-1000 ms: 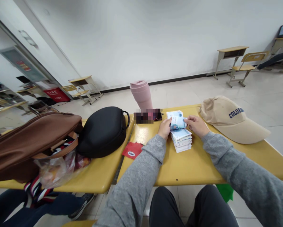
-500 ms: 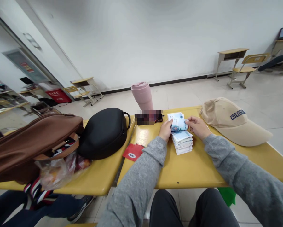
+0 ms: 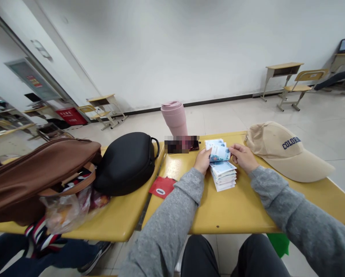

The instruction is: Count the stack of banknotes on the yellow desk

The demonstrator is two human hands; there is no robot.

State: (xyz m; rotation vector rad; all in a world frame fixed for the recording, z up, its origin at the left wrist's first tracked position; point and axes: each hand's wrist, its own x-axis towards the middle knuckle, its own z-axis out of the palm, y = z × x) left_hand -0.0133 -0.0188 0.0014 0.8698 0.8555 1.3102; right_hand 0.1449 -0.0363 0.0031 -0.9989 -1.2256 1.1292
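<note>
My left hand (image 3: 203,161) grips a small bundle of blue-and-white banknotes (image 3: 219,153) by its left edge, thumb on top. At the bundle's right edge, my right hand (image 3: 242,157) pinches a note between thumb and fingers. Just below on the yellow desk (image 3: 207,211) rises a stack of folded banknotes (image 3: 223,177), its layers slightly uneven. Left of the stack lies a red packet (image 3: 161,187) with a white oval label, partly behind my left sleeve.
A pink tumbler (image 3: 175,119) stands at the desk's back, with a partly blurred phone (image 3: 193,143) before it. A beige cap (image 3: 287,152) lies on the right. On the adjoining left desk are a black rounded case (image 3: 126,163), a brown bag (image 3: 42,169) and a plastic bag (image 3: 64,213).
My right fingers have shifted slightly right, and the top note's right side now reaches further right. My left hand keeps its grip. The whole view has dropped a little.
</note>
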